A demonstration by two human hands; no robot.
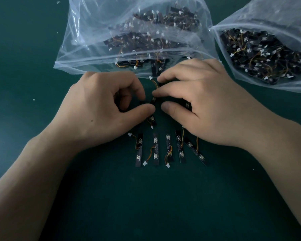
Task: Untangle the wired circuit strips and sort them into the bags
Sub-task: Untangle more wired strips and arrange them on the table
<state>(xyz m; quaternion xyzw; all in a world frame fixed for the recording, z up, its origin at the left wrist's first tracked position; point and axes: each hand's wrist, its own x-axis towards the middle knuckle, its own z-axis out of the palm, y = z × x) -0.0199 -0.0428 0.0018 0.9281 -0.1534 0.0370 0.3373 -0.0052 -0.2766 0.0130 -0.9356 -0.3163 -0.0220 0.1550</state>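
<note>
Both hands meet over a small clump of black circuit strips (153,101) with orange wires and white plugs, just below the mouth of the middle bag. My left hand (102,108) pinches part of the clump between thumb and curled fingers. My right hand (198,101) grips the other side with curled fingers, and a wire with a white plug (150,77) sticks out above. Several separated strips (155,148) lie in a row on the green table, nearer to me. Much of the clump is hidden under the fingers.
A clear plastic bag (87,49) with many tangled strips lies at the back centre, a few spilling from its mouth (153,66). A second clear bag (233,70) full of strips lies at the back right. The dark green table (146,197) stretches toward me.
</note>
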